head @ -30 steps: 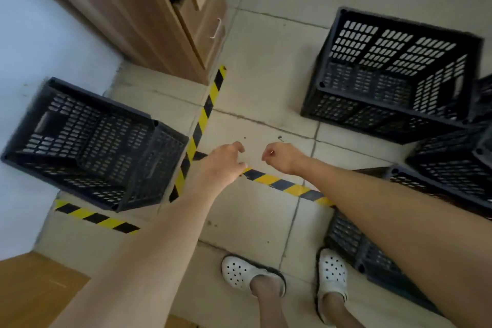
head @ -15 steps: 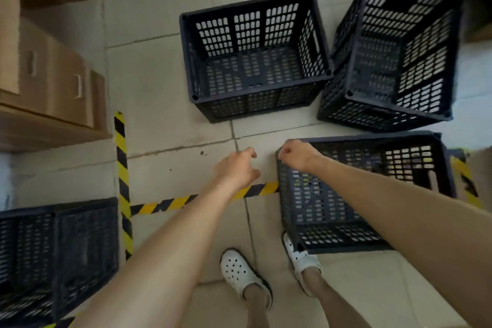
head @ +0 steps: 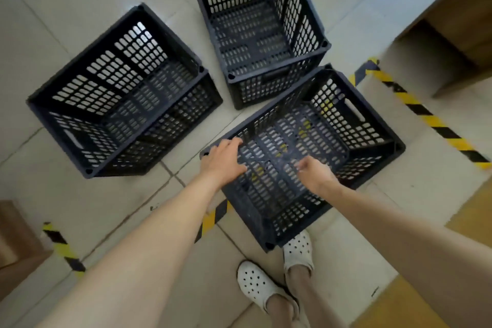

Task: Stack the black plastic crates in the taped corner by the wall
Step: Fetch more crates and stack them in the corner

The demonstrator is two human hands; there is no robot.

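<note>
Left hand (head: 223, 160) reaching, fingers spread, touching rim of nearest black perforated plastic crate (head: 306, 157) on tiled floor (head: 93, 208), crossing yellow-black tape (head: 426, 114). Right hand (head: 316, 172) hovering open above it. Two more crates (head: 125, 93) (head: 258, 29) waiting; nothing stacked in view, most work seemingly remaining.

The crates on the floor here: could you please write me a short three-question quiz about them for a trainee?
1. How many black crates are in view?
2. True or false: the left hand is at the rim of the nearest crate.
3. What runs under that crate? A) striped floor tape B) a rope

Key: 1. Three: the nearest one, the left crate and the far crate. 2. True. 3. A.
</note>
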